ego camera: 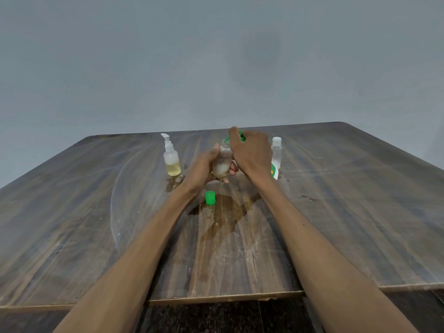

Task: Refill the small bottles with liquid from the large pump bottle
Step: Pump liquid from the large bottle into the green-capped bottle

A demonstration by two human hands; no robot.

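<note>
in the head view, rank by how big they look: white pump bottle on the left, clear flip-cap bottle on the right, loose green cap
1. white pump bottle
2. clear flip-cap bottle, somewhat smaller, its base hidden behind the right hand
3. green cap, clearly smallest, though nearest the camera

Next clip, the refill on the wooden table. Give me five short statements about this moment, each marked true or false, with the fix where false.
1. The left hand holds a small clear bottle off the table. True.
2. The right hand rests flat on the table. False: it is raised over the green pump head of the large pump bottle.
3. A green cap stands on the table in front of the hands. True.
4. The small pump bottle at the left holds yellowish liquid. True.
5. The table is dry. False: a puddle lies by the green cap.
</note>
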